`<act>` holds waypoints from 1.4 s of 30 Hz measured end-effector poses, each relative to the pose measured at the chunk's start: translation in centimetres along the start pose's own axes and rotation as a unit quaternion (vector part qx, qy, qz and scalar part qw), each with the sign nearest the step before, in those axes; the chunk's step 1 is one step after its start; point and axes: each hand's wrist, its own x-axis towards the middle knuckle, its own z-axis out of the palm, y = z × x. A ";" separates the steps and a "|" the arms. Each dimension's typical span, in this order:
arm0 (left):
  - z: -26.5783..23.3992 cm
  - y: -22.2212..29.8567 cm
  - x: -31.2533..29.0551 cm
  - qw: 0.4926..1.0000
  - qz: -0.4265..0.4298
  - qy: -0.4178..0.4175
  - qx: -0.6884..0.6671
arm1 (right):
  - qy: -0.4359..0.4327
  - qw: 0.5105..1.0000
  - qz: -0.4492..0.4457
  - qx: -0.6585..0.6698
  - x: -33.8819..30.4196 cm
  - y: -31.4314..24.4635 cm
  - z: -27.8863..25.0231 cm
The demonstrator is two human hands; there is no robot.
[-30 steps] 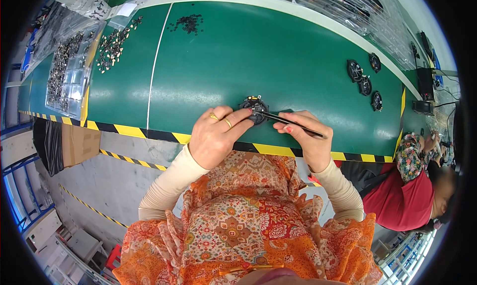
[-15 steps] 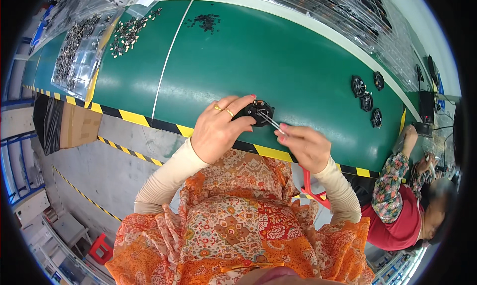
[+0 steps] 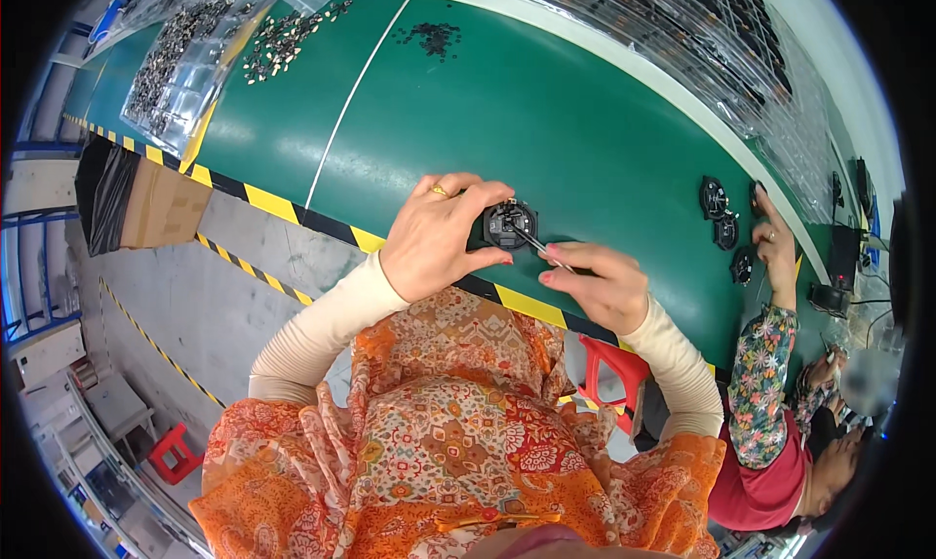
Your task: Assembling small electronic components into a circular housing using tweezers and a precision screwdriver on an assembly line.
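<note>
A round black plastic part point(image 3: 499, 233) with an open, detailed inside lies on the green table near its front edge. My left hand point(image 3: 429, 235) holds it from the left, index finger at its upper rim and thumb by its lower rim. In my right hand point(image 3: 606, 288), thumb and fingers pinch slim metal tweezers point(image 3: 542, 247). Their tips reach into the middle of the part; whether a small piece sits between them, I cannot tell.
Several similar black parts point(image 3: 725, 232) lie at the right, where a co-worker's hand point(image 3: 776, 242) reaches in. Small black pieces point(image 3: 432, 39) lie at the back, with mixed pieces point(image 3: 283, 42) and a full clear tray point(image 3: 175, 81) farther left. Plastic trays point(image 3: 673, 42) line the back edge.
My left fingers have shifted, the thumb moving down to the lower rim. The tweezers stay in the part. The co-worker's hand has reached onto the table at one of the black parts.
</note>
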 end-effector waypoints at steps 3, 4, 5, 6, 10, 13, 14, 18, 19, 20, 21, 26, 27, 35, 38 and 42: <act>-0.1 0.1 0.0 1.000 -0.003 0.001 -0.007 | -0.058 0.994 -0.054 -0.071 -0.3 0.8 -0.3; 0.0 0.0 0.0 1.000 -0.003 0.003 -0.004 | -0.092 0.988 -0.081 -0.098 -0.3 1.1 -0.4; 0.1 0.1 -0.1 1.000 -0.003 0.005 -0.002 | -0.092 0.988 -0.084 -0.096 -0.1 1.3 -0.5; 0.1 0.1 -0.1 1.000 -0.005 0.006 0.001 | -0.082 0.972 -0.159 -0.152 0.2 1.5 -0.7; -0.3 0.5 0.2 1.000 -0.019 -0.010 0.011 | -0.079 0.938 -0.257 -0.219 0.3 2.2 -0.8; -1.3 0.3 0.5 0.999 -0.020 -0.040 -0.005 | -0.092 0.977 -0.155 -0.117 0.3 1.7 -0.8; -1.5 0.0 0.7 0.998 -0.016 -0.059 -0.025 | -0.090 0.976 -0.158 -0.116 0.3 1.7 -0.8; -1.3 -0.6 1.5 0.998 -0.010 -0.047 -0.028 | -0.060 0.977 -0.169 -0.112 0.4 1.7 -0.9; -1.2 -0.5 1.9 0.999 0.003 -0.047 -0.013 | -0.059 0.977 -0.169 -0.115 0.4 1.8 -0.9; -1.1 -0.4 2.2 0.999 0.005 -0.048 -0.010 | -0.055 0.977 -0.171 -0.115 0.3 1.8 -0.9; -0.9 -0.4 2.5 0.999 0.012 -0.050 -0.014 | -0.053 0.978 -0.168 -0.116 0.3 1.8 -0.9; -1.9 0.2 4.0 0.994 0.050 -0.099 0.008 | -0.035 0.979 -0.165 -0.111 -0.1 2.2 -0.3; -2.1 0.2 4.2 0.990 0.070 -0.115 0.030 | -0.021 0.981 -0.158 -0.107 -0.2 2.4 -0.1; -2.1 -0.1 5.2 0.973 0.148 -0.148 0.095 | 0.041 0.995 -0.089 -0.020 0.0 1.4 -0.1; -2.3 -0.4 5.6 0.963 0.152 -0.197 0.108 | 0.045 0.996 -0.072 -0.020 0.0 0.7 -0.6; -2.3 -1.0 5.9 0.954 0.179 -0.219 0.095 | 0.043 0.995 -0.082 -0.041 -0.1 0.6 0.1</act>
